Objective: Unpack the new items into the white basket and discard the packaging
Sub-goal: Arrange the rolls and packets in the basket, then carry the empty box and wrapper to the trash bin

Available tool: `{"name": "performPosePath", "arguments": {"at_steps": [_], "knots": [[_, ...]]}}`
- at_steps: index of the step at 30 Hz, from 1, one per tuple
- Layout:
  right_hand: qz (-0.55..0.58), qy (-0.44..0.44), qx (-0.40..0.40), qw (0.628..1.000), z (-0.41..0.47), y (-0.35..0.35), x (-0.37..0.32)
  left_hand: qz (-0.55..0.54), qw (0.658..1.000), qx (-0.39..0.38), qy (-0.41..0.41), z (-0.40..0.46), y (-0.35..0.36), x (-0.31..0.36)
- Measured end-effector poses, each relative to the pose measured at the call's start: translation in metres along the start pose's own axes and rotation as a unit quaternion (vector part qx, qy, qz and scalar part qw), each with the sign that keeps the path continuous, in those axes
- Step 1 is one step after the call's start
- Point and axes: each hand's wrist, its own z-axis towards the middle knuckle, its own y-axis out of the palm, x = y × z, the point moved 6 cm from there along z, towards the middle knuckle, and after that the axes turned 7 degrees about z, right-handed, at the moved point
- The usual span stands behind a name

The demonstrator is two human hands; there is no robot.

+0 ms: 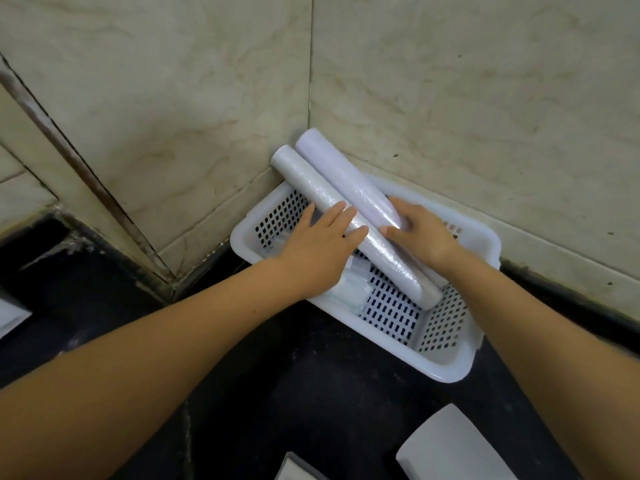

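A white perforated basket (pixel 446 355) stands on the dark counter in the corner of two tiled walls. Two long rolls lie slanted in it, their far ends sticking out over the rim toward the corner: a silvery wrapped roll (pixel 304 178) on the left and a pale lilac roll (pixel 332 164) on the right. My left hand (pixel 322 244) lies with straight fingers on the silvery roll. My right hand (pixel 419 230) curls round the near end of the lilac roll. Small white packets (pixel 349 292) lie on the basket floor, partly under my left hand.
Beige marble-like tiles form the walls behind and to the left. On the black counter (pixel 277 375) near the bottom edge lie a white box-like piece (pixel 446 445) and a grey flat piece (pixel 298 469). A white object (pixel 10 317) shows at the left edge.
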Motion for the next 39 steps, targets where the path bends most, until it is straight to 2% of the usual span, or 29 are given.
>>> {"name": "performPosePath", "arguments": {"at_steps": [3,7,10,13,15,18,21,23,26,28,31,36,39], "knots": [[0.003,0.009,0.024,1.000,-0.003,-0.009,-0.004,-0.005,1.000,-0.019,-0.005,0.000,-0.002,0.000],[-0.019,0.030,0.075,0.997,-0.031,-0.035,-0.018,-0.032,0.993,-0.109,-0.029,-0.010,-0.019,0.012],[0.005,0.010,0.077,0.997,-0.081,-0.056,-0.032,-0.112,0.990,-0.087,-0.025,-0.037,-0.045,0.039],[0.059,0.041,-0.016,0.997,-0.144,-0.064,-0.018,-0.189,0.980,-0.055,0.030,-0.088,-0.063,0.074],[0.086,0.098,-0.097,0.987,-0.188,-0.059,0.006,-0.210,0.972,-0.083,0.059,-0.124,-0.061,0.096],[0.003,0.195,-0.179,0.964,-0.244,-0.038,0.049,-0.235,0.954,-0.176,0.066,-0.171,-0.041,0.120],[-0.101,0.230,-0.225,0.941,-0.284,-0.013,0.079,-0.213,0.942,-0.251,0.068,-0.209,-0.012,0.135],[-0.105,0.243,-0.208,0.942,-0.301,-0.003,0.091,-0.148,0.952,-0.255,0.078,-0.223,0.004,0.142],[-0.060,0.252,-0.162,0.952,-0.315,0.001,0.096,-0.062,0.979,-0.182,0.070,-0.230,0.014,0.150],[-0.042,0.247,-0.153,0.956,-0.321,0.003,0.094,-0.043,0.987,-0.145,0.057,-0.232,0.016,0.154],[0.009,0.264,-0.135,0.955,-0.334,0.000,0.089,-0.037,0.990,-0.130,0.049,-0.236,0.017,0.155],[0.056,0.276,-0.024,0.959,-0.377,-0.041,0.076,-0.080,0.987,-0.139,0.001,-0.236,0.002,0.149],[0.106,0.289,0.063,0.949,-0.422,-0.065,0.069,-0.245,0.959,-0.119,-0.077,-0.231,-0.026,0.153]]}}
